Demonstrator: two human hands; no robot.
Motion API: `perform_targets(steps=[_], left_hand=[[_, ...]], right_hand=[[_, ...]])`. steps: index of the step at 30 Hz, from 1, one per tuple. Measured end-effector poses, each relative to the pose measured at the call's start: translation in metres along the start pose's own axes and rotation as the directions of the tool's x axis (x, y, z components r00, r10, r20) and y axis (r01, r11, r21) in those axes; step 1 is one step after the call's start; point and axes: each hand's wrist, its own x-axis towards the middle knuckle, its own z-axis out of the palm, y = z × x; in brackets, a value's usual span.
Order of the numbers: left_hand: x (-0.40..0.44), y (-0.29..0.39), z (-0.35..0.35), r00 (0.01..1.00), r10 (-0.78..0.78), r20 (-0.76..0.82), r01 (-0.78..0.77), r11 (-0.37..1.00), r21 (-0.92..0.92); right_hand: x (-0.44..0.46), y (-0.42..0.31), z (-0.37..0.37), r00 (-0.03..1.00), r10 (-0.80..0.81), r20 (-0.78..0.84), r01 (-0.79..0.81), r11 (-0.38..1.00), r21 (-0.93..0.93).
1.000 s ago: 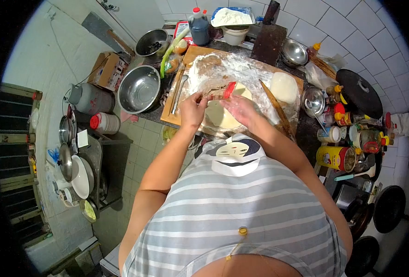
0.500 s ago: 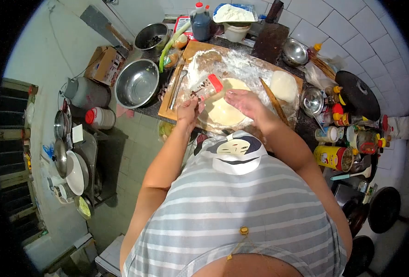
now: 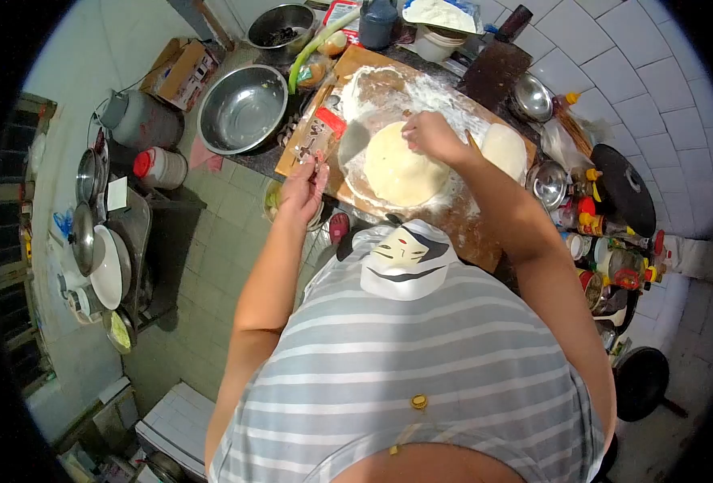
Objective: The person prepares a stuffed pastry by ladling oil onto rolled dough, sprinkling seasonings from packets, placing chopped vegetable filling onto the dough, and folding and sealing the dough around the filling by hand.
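My left hand (image 3: 302,189) is closed on the lower end of a clear plastic packet (image 3: 318,138) with a red top and dark print, held over the board's left edge. A round, flat sheet of dough (image 3: 401,177) lies on the floured wooden board (image 3: 352,68). Over its upper right part is my right hand (image 3: 433,137), fingers curled together; whether anything is in them is hidden. To the right sits a thick lump of dough (image 3: 504,153). My right forearm mostly covers the wooden rolling pin (image 3: 472,140) beside it.
A large steel bowl (image 3: 242,113) stands left of the board, with a smaller pot (image 3: 282,34) behind it. At the back are a green onion (image 3: 308,56), a dark bottle (image 3: 378,24) and a tray of flour (image 3: 441,14). Steel bowls (image 3: 547,183) and jars line the right side.
My left hand has carried the packet left, away from the dough. My right hand has gone from lying spread on the dough to curled fingers near its upper edge. The camera view has shifted.
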Motion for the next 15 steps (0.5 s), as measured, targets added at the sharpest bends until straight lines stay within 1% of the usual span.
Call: perform_targets(steps=[1,2,3,4,5,6,7,8,9,10,11,12,15], left_hand=[[-0.001,0.002,-0.004,1.000,0.006,0.017,-0.006,1.000,-0.007],[0.001,0.003,-0.012,0.999,-0.001,0.036,0.000,1.000,0.010],[0.001,0.004,-0.015,0.999,-0.004,0.035,0.005,1.000,-0.010],[-0.001,0.005,-0.017,0.999,-0.009,0.033,0.010,1.000,-0.029],[-0.002,0.006,-0.020,0.999,-0.013,0.033,0.014,0.999,-0.048],[-0.002,0.006,-0.023,0.999,0.002,0.050,0.001,0.999,-0.048],[-0.002,0.006,-0.025,0.999,0.003,0.046,-0.001,0.999,-0.040],[-0.003,0.005,-0.027,0.999,0.002,0.040,-0.001,1.000,-0.030],[-0.005,0.005,-0.027,0.999,0.001,0.036,-0.001,1.000,-0.019],[-0.005,0.005,-0.026,0.999,0.004,0.032,-0.003,1.000,-0.022],[-0.005,0.004,-0.024,1.000,0.006,0.029,-0.006,1.000,-0.024],[-0.006,0.004,-0.023,1.000,0.008,0.024,-0.008,1.000,-0.027],[-0.011,0.003,-0.016,0.999,-0.008,0.045,0.009,1.000,-0.015]], right_hand=[[0.001,0.004,-0.003,0.996,-0.081,-0.041,0.076,0.991,-0.106],[0.002,0.010,-0.010,0.983,-0.166,-0.075,0.146,0.966,-0.214],[0.001,0.013,-0.017,0.962,-0.252,-0.100,0.209,0.924,-0.321],[0.000,0.015,-0.026,0.950,-0.306,-0.054,0.254,0.865,-0.433],[-0.002,0.016,-0.031,0.986,-0.159,-0.046,0.126,0.903,-0.410],[-0.008,0.010,-0.036,0.999,-0.008,-0.035,-0.006,0.921,-0.389],[-0.013,0.006,-0.040,0.989,0.143,-0.020,-0.141,0.919,-0.368],[-0.016,0.005,-0.042,0.984,0.168,0.058,-0.125,0.883,-0.452],[-0.016,0.013,-0.037,0.999,0.011,0.049,0.012,0.893,-0.449],[-0.016,0.024,-0.027,0.988,-0.147,0.038,0.148,0.882,-0.447],[-0.015,0.035,-0.021,0.953,-0.301,0.026,0.280,0.850,-0.446],[-0.019,0.017,-0.020,0.988,-0.144,0.059,0.156,0.932,-0.329],[-0.006,0.009,-0.013,0.997,-0.051,0.058,0.066,0.948,-0.310]])
